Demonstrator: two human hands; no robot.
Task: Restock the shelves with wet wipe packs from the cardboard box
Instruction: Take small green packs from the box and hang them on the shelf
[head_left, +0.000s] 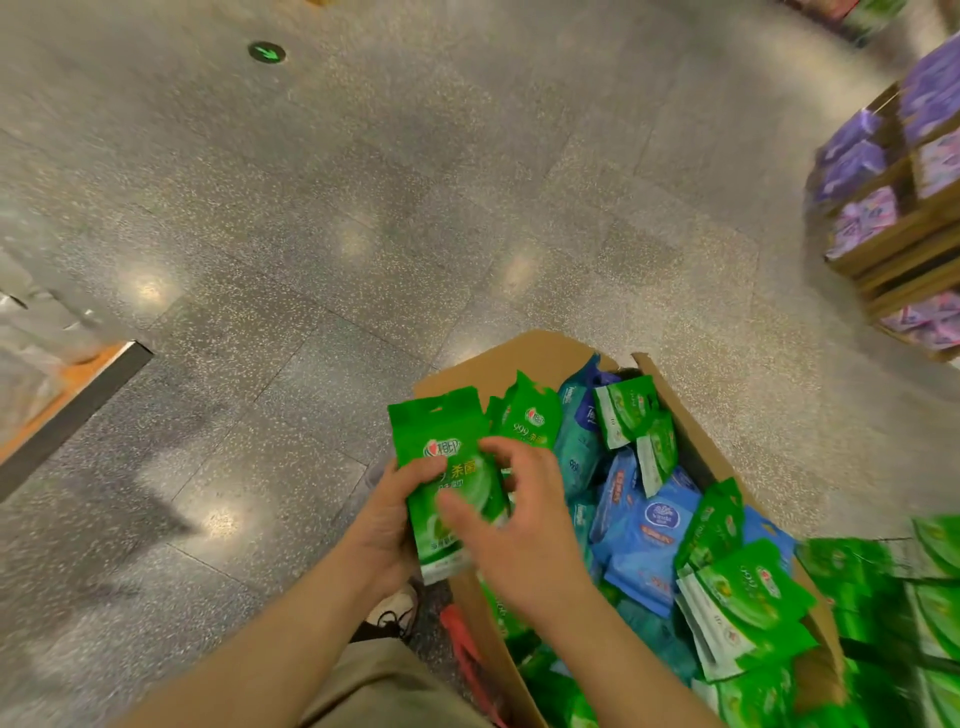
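The left hand grips a glossy, crinkly green pack by its left edge, thumb curled over the front, while the right hand lies across the front with fingers loosely spread, so it's hard to say if it's really pinching it. Just right of the hands sits the brown cardboard box, heaped with flat green and blue packs. Further right, blurry shelf packs are cut off, and below the left wrist a shoe peeks out on speckled floor.
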